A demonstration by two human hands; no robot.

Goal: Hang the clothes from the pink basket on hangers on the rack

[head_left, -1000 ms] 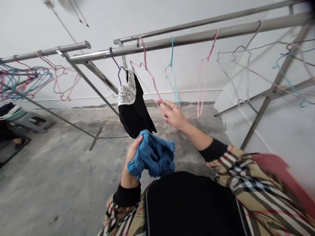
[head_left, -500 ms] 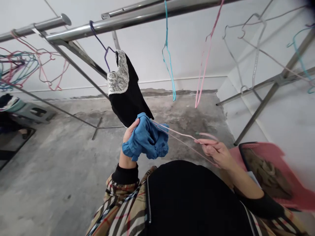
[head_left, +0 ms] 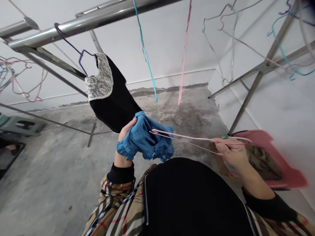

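Note:
Bunched up in my left hand [head_left: 126, 128] is a blue garment [head_left: 145, 139] with gathered, ruffled edges; its exact kind I cannot make out. The cloth covers most of my left fingers. My right hand [head_left: 232, 150] grips a pale pink wire hanger [head_left: 189, 137] near its hook end. The hanger's far tip lies over the front of the blue cloth. Just behind the garment hangs a black top with a white lace collar [head_left: 100, 78], on a purple hanger [head_left: 80, 58].
A metal rail [head_left: 93, 21] crosses above, bearing a teal hanger [head_left: 145, 52] and a pink hanger [head_left: 183, 62]. More hangers [head_left: 231, 42] hang on a second rack at right. A pink basket [head_left: 292, 170] with brown cloth stands low right. At left is a grey stool [head_left: 23, 124].
My right hand has moved right, drawing the hanger's tip back from the garment's opening to its front. The view has shifted, so the rail and black top appear further left.

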